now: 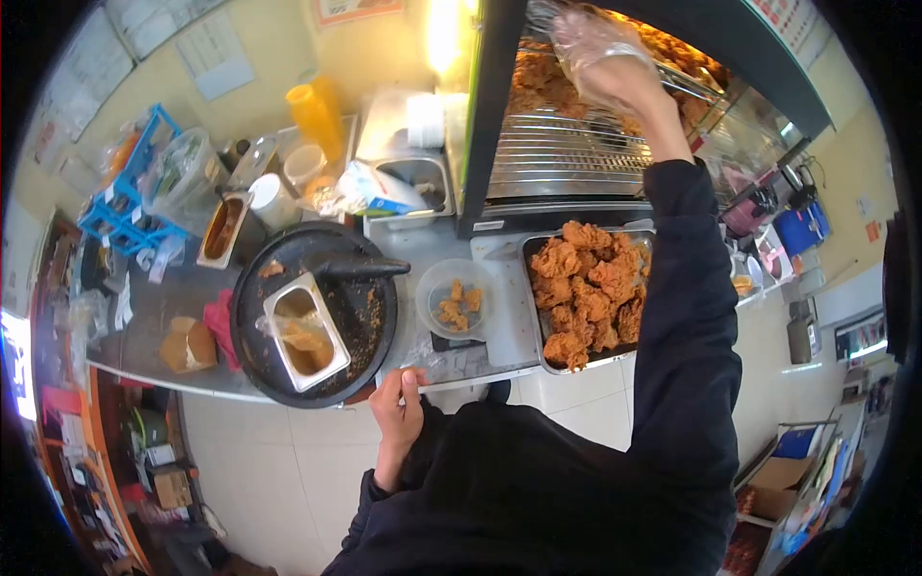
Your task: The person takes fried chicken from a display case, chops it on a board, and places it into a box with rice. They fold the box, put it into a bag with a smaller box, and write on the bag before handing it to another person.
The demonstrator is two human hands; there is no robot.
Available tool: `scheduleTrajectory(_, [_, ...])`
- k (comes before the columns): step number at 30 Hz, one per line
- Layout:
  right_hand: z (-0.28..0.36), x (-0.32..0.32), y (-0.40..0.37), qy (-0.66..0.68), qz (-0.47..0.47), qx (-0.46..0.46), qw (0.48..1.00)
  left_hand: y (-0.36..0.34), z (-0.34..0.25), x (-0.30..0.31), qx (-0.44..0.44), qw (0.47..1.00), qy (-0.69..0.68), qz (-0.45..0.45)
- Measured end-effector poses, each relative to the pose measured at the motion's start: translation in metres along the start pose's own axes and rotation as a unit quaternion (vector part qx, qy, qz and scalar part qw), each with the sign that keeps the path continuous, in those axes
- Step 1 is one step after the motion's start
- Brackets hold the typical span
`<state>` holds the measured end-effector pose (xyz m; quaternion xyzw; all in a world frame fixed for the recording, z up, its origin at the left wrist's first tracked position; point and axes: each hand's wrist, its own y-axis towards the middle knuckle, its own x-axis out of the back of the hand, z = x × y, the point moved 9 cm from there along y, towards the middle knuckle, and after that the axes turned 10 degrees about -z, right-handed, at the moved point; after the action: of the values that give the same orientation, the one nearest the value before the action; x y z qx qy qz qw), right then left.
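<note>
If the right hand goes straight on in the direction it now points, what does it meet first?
Probably the fried chicken on the rack inside the cabinet; the gloved right hand points into it, though depth is unclear.

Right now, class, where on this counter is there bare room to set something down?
Bare strip between clear bowl and chicken tray; another between black round tray and blue crate. Crowded along the back wall by the yellow bottle.
</note>
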<state>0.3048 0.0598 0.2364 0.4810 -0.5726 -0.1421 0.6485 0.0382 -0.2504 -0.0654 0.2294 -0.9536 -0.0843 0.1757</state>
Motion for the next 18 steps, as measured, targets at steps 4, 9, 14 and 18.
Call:
scheduleTrajectory(4, [0.023, -0.003, -0.003, -0.097, -0.078, 0.104, 0.987, 0.003, 0.007, -0.011, -0.021, 1.000, -0.016, 0.015])
scheduleTrajectory(9, [0.041, 0.011, -0.015, -0.140, -0.015, 0.104, 0.985, 0.006, -0.006, -0.021, -0.051, 0.997, -0.025, 0.045])
scheduleTrajectory(14, [0.076, 0.082, -0.123, 0.038, -0.226, -0.036, 0.973, 0.011, -0.005, -0.020, -0.044, 0.999, -0.020, 0.022])
scheduleTrajectory(18, [0.039, 0.105, -0.262, 0.068, -0.181, -0.281, 0.940, 0.011, 0.002, -0.038, 0.033, 0.996, -0.056, 0.061])
